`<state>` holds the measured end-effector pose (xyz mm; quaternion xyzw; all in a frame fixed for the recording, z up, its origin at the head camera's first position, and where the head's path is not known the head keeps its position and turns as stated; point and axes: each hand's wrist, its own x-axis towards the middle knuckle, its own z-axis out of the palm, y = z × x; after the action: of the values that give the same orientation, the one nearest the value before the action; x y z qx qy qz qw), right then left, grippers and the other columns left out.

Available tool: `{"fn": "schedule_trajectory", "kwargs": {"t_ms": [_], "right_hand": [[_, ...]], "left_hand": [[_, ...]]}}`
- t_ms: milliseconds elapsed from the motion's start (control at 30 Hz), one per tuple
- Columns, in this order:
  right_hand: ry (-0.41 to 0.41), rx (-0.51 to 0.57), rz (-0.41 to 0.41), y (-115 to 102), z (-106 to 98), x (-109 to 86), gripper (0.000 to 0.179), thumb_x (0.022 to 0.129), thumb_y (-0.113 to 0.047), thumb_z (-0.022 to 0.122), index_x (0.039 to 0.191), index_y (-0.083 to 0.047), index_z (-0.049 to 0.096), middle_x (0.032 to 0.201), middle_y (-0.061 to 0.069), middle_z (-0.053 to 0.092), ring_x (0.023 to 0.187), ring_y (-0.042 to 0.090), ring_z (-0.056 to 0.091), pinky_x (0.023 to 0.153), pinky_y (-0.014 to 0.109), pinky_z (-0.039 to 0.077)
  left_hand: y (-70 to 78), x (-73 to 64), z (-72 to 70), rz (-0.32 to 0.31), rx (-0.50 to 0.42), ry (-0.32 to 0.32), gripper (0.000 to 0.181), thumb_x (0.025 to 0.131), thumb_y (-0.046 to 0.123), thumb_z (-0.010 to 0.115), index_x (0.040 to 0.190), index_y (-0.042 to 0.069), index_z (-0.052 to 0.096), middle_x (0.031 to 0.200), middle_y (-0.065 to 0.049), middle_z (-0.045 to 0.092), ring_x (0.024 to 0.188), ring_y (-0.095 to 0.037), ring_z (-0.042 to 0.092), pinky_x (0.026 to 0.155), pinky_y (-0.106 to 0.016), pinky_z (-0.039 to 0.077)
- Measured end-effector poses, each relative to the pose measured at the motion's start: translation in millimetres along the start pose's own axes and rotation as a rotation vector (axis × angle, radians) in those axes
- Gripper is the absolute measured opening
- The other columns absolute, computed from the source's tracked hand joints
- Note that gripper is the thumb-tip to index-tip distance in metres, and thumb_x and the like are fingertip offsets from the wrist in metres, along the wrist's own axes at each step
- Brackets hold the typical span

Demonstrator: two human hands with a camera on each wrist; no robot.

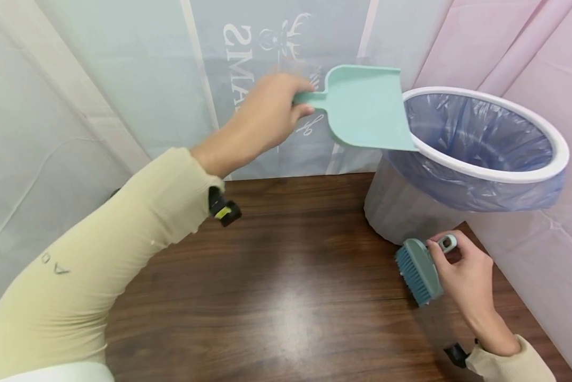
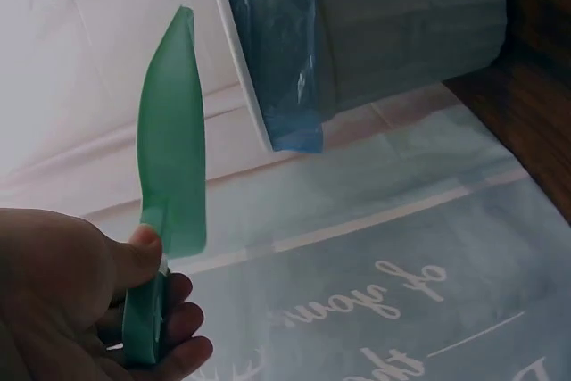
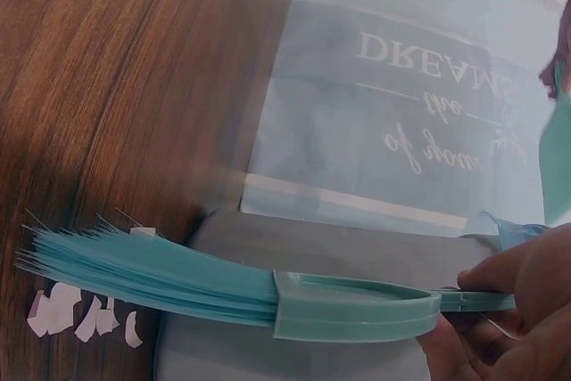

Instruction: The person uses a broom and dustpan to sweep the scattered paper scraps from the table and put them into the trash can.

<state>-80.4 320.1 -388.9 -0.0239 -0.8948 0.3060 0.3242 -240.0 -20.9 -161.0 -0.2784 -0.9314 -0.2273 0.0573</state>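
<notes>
A mint-green dustpan [image 1: 369, 109] is held by its short handle in my left hand [image 1: 271, 109]. Its flat front edge overlaps the near left rim of the trash bin [image 1: 412, 207] in the head view. The left wrist view shows the dustpan [image 2: 174, 140] almost edge-on, thumb and fingers around the handle. Low at the right, my right hand [image 1: 467, 270] grips the handle of a small teal hand brush [image 1: 419, 270]. In the right wrist view the brush's bristles [image 3: 152, 274] hang close to several white scraps [image 3: 62, 310] on the wooden surface.
A blue plastic liner [image 1: 486, 185] is folded over the bin's white rim. Behind stands a printed curtain [image 1: 276, 154], and a pink one [image 1: 553, 233] runs along the right. Brown wood-grain surface [image 1: 267, 286] stretches across the front.
</notes>
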Motion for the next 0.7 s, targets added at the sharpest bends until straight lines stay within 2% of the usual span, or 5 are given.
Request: {"fn": "schedule_trajectory", "kwargs": {"t_ms": [133, 233, 400, 567, 700], "right_hand": [[0.003, 0.002, 0.007, 0.9, -1.2, -0.7, 0.011, 0.087, -0.001, 0.078, 0.092, -0.008, 0.071, 0.072, -0.017, 0.058, 0.056, -0.005, 0.049, 0.052, 0.010, 0.037], [0.008, 0.000, 0.012, 1.3, -1.7, -0.9, 0.011, 0.087, -0.001, 0.078, 0.093, -0.008, 0.071, 0.072, -0.017, 0.058, 0.055, -0.005, 0.048, 0.052, 0.011, 0.036], [0.010, -0.007, 0.010, 1.1, -1.1, -0.7, 0.011, 0.087, 0.000, 0.078, 0.092, -0.008, 0.071, 0.073, -0.022, 0.057, 0.054, -0.006, 0.048, 0.051, 0.010, 0.036], [0.014, -0.012, 0.007, 0.3, -0.9, -0.3, 0.011, 0.086, 0.000, 0.078, 0.091, -0.008, 0.071, 0.071, -0.020, 0.057, 0.054, -0.006, 0.047, 0.052, 0.010, 0.036], [0.015, -0.009, 0.011, -0.8, -1.2, -0.7, 0.011, 0.087, -0.001, 0.078, 0.091, -0.008, 0.071, 0.071, -0.017, 0.058, 0.054, -0.005, 0.047, 0.052, 0.011, 0.036]], "left_hand": [[-15.7, -26.7, 7.1, -0.006, -0.066, 0.039, 0.030, 0.103, 0.021, 0.061, 0.130, 0.010, 0.068, 0.107, -0.003, 0.069, 0.079, -0.018, 0.052, 0.069, -0.028, 0.044], [-26.1, -44.4, 13.2, 0.001, -0.064, 0.067, 0.028, 0.103, 0.019, 0.062, 0.128, 0.007, 0.069, 0.106, -0.006, 0.069, 0.081, -0.021, 0.053, 0.071, -0.031, 0.045], [-41.3, -71.9, 22.3, -0.014, -0.087, 0.081, 0.027, 0.102, 0.016, 0.064, 0.126, 0.005, 0.069, 0.105, -0.008, 0.071, 0.079, -0.023, 0.056, 0.071, -0.035, 0.048], [-54.2, -94.5, 29.6, -0.018, -0.056, 0.095, 0.027, 0.100, 0.013, 0.067, 0.126, 0.004, 0.069, 0.104, -0.009, 0.071, 0.081, -0.024, 0.057, 0.074, -0.037, 0.048], [-62.8, -108.0, 37.2, -0.007, -0.052, 0.089, 0.028, 0.099, 0.012, 0.069, 0.125, 0.003, 0.070, 0.105, -0.009, 0.072, 0.079, -0.023, 0.057, 0.071, -0.037, 0.047]]}}
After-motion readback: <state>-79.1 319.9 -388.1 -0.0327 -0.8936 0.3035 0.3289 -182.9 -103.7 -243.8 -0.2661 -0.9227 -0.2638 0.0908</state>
